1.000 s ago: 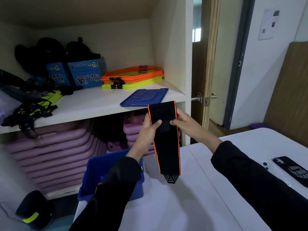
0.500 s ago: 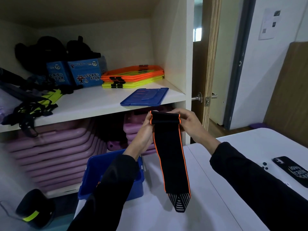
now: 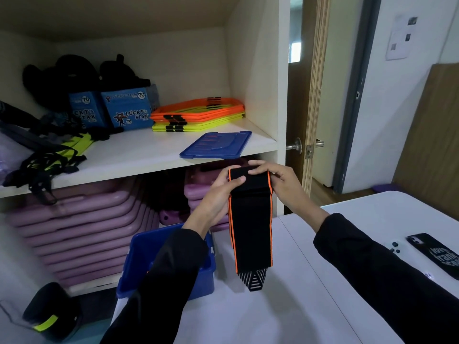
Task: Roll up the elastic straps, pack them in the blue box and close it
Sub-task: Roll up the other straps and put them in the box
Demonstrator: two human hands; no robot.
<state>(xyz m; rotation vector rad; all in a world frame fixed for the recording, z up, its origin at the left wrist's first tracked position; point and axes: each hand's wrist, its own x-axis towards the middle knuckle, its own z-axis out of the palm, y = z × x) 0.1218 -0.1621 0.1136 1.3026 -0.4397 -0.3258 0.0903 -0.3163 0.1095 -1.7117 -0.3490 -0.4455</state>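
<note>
A black elastic strap (image 3: 250,232) with orange edges hangs in the air above the white table (image 3: 285,306). Its top end is folded into a small roll. My left hand (image 3: 218,194) pinches the roll from the left, thumb on its front. My right hand (image 3: 280,181) holds the roll's right side, fingers laid over the top. The strap's patterned tip dangles just above the table. The blue box (image 3: 146,254) stands open at the table's left edge, partly hidden by my left sleeve. Its blue lid (image 3: 216,145) lies on the shelf.
The shelf (image 3: 129,157) holds orange and yellow frames (image 3: 198,115), two blue cartons (image 3: 126,110), black bags and tangled straps. Purple mats (image 3: 74,224) are stacked below. A phone (image 3: 437,254) lies on the table at right. A door (image 3: 308,95) stands ajar behind.
The strap's top end has been folded over and rolled down between both hands. The hanging part has got shorter and its tip has risen.
</note>
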